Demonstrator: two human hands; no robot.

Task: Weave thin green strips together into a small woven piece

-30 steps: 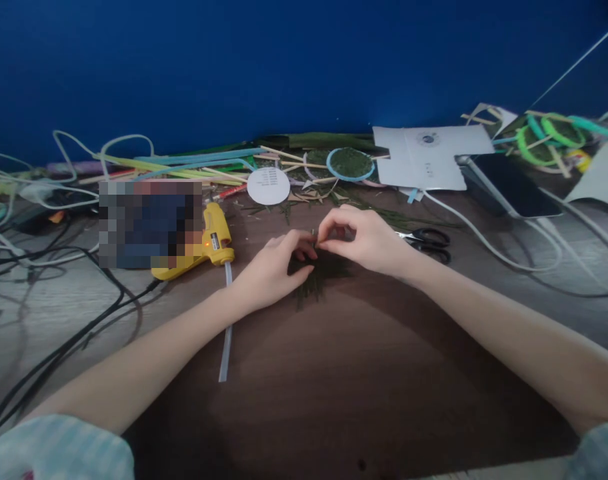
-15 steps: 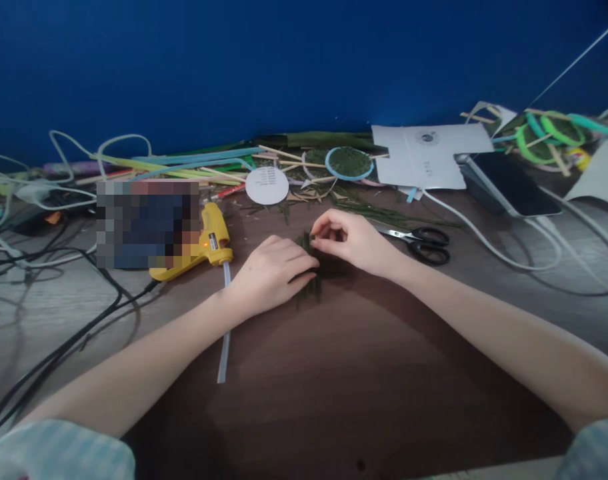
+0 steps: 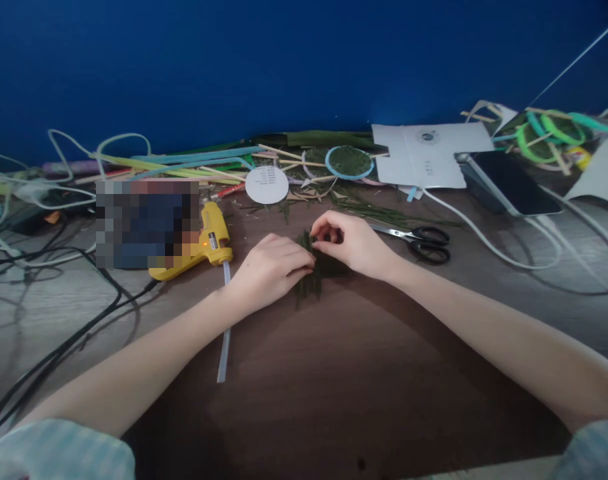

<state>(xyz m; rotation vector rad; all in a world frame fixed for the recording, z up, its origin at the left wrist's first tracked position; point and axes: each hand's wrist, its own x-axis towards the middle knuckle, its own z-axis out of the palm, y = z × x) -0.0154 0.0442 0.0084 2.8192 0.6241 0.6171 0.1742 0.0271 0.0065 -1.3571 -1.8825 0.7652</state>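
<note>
Working on the brown wood-grain tabletop (image 3: 334, 373), your L hand (image 3: 274, 270) has fingers bunched at the thin dark-green leaf strips (image 3: 310, 288) (can't tell if gripping) & your R hand (image 3: 351, 245) pinches their far part b/w thumb & forefinger. Steady the strips flat w/ L, work gently w/ R, & mind the black-handled metal scissors (image 3: 410, 236) past your R wrist.

The grass (image 3: 310, 288) is a small cluster of thin, dark green blades lying on the bench (image 3: 344, 373) between the two hands. Its loose ends fan out unevenly on the near side of the left hand (image 3: 274, 272); its far part stands up a little beside the pinched right hand (image 3: 351, 243). The middle is partly covered by fingers.
</note>
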